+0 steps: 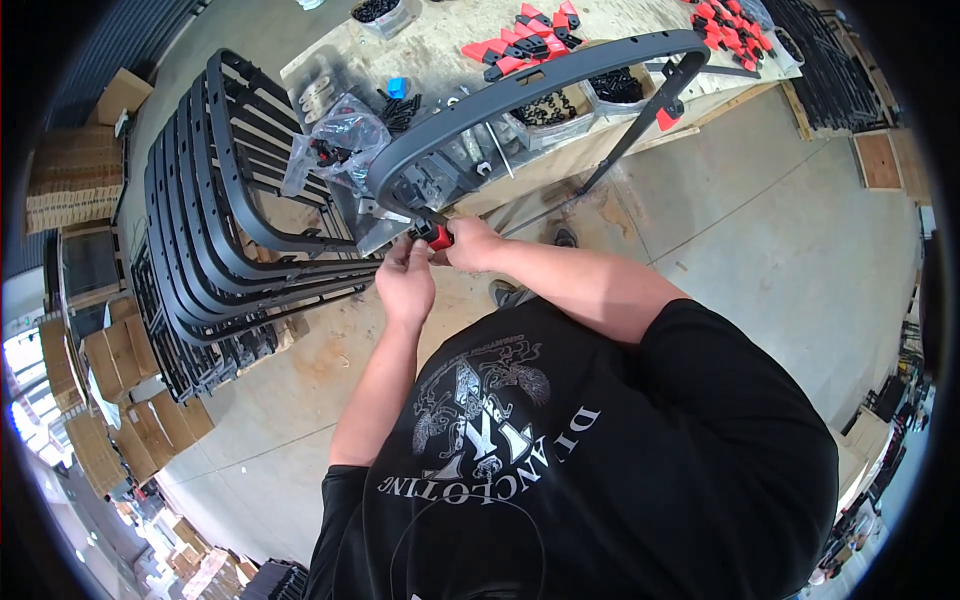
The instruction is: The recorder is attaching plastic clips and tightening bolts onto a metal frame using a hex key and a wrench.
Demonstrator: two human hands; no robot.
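Observation:
A dark grey curved plastic frame (520, 90) arches in front of me, one end low by my hands, the other resting near the workbench. My left hand (405, 280) and my right hand (470, 243) meet at its lower end, both closed around a small red and black clip (436, 236) pressed against the frame's end. The clip is mostly covered by my fingers. A red clip (667, 118) sits on the frame's far leg.
A rack of several stacked black frames (220, 210) stands to my left. The wooden workbench (440, 50) ahead carries red and black clips (525, 45), trays of black parts (545, 108) and a clear bag (335, 140). Cardboard boxes (75, 175) are piled at far left. Concrete floor lies to the right.

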